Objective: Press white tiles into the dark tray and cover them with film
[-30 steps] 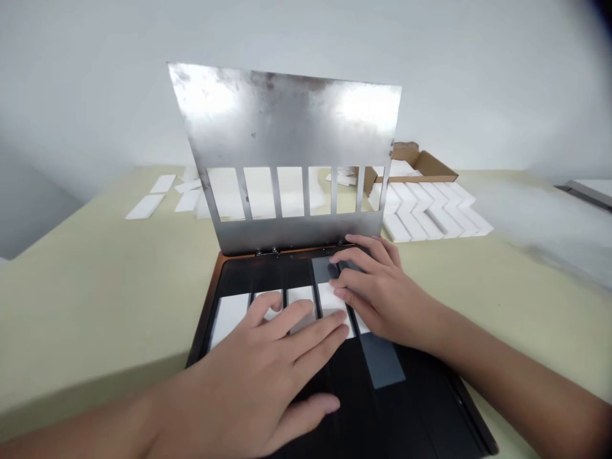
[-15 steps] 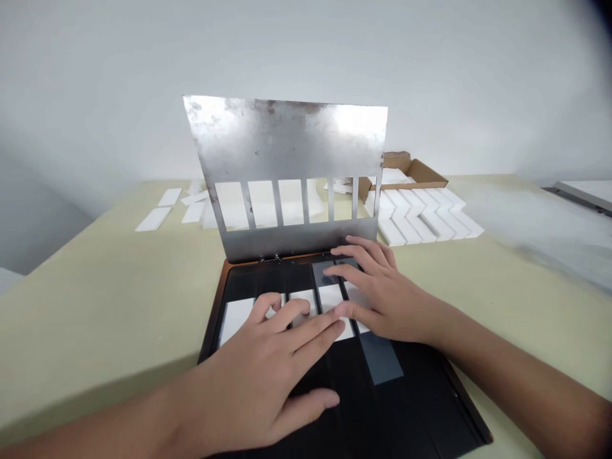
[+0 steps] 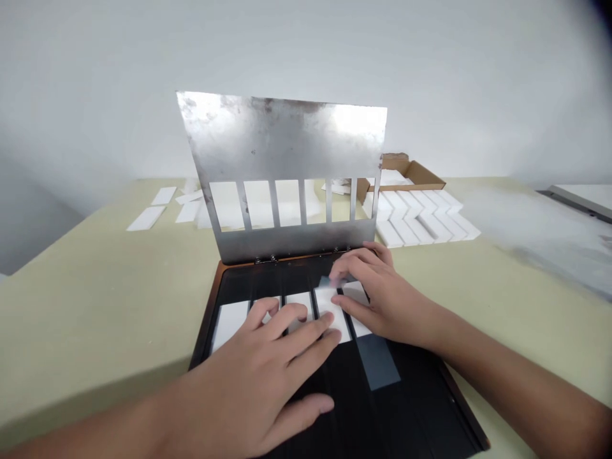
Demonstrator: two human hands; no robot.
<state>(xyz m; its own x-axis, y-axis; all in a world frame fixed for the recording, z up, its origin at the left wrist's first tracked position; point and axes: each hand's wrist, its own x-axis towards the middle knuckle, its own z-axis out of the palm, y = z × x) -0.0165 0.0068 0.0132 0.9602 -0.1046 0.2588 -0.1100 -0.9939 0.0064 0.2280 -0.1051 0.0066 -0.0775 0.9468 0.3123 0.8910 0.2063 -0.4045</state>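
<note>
- Black hinged tray (image 3: 396, 414) with a copper-coloured rim: 1, lying flat on a pale green table (image 3: 86, 299) at 6 o'clock from the image centre, with 12 o'clock straight ahead.
- Stained steel plate (image 3: 282, 143): 1, standing tilted up from the tray's far edge on its hinges, with 6 slotted windows along its lower part.
- White strips (image 3: 327, 312): 5 seen on the tray, side by side near its far end, partly covered by both hands.
- Grey strips: 2. One (image 3: 377, 362) lies on the tray just below the rightmost white strips; a small grey piece (image 3: 325, 281) sits partly hidden under the right fingers.
- Left hand (image 3: 253, 376): open and flat, fingers lying across the white strips.
- Right hand (image 3: 382, 296): fingers lightly curled, touching the small grey piece and the two rightmost white strips; whether it grips anything, I cannot tell.
- Cardboard box (image 3: 411, 171): 1, open, at 1 o'clock, holding white pieces.
- Herringbone rows of white blocks (image 3: 421, 220): at 1 o'clock, just in front of the box, too tightly laid to count.
- Loose white pieces (image 3: 146, 218): at least 5, at 10 o'clock.
</note>
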